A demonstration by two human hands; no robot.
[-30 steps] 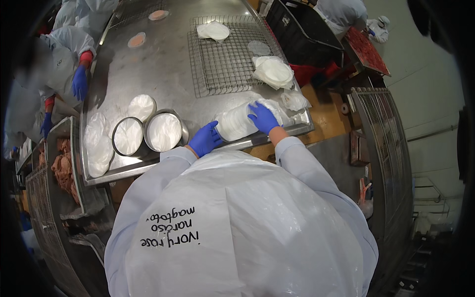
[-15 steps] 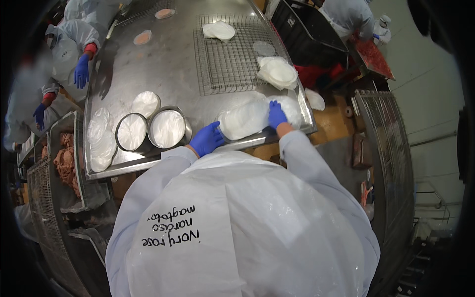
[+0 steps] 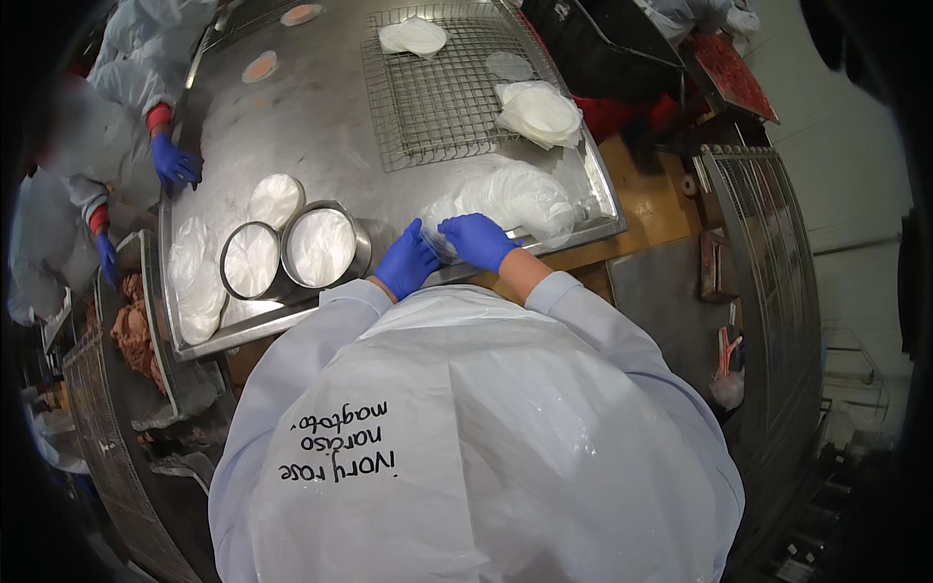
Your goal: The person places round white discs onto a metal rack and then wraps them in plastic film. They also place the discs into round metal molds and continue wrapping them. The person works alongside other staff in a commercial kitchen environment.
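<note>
On the near right of the metal table (image 3: 301,107) lies a heap of thin see-through plastic sheets (image 3: 525,199), overlapping in a row. At its left end my right hand (image 3: 476,241), in a blue glove, has its fingers closed on a plastic sheet. Beside it, my left hand (image 3: 406,260), gloved the same, is closed at the same plastic edge; its fingertips are partly hidden by the film. Left of my hands stand two round metal tins (image 3: 366,251) holding white film-topped discs. A third white disc (image 3: 276,200) sits behind them, and more plastic sheets (image 3: 197,277) lie at the left edge.
A wire rack (image 3: 428,117) carries stacks of white rounds (image 3: 539,114). Two small pinkish discs (image 3: 260,67) lie farther back. Co-workers' blue-gloved hands (image 3: 175,163) are at the left edge, near a tub of minced meat (image 3: 136,335). A black bin (image 3: 612,49) stands at the back right.
My right hand has moved left from the right part of the plastic sheets to beside my left hand. The sheets now look more bunched. A co-worker's hand has come onto the table's left edge.
</note>
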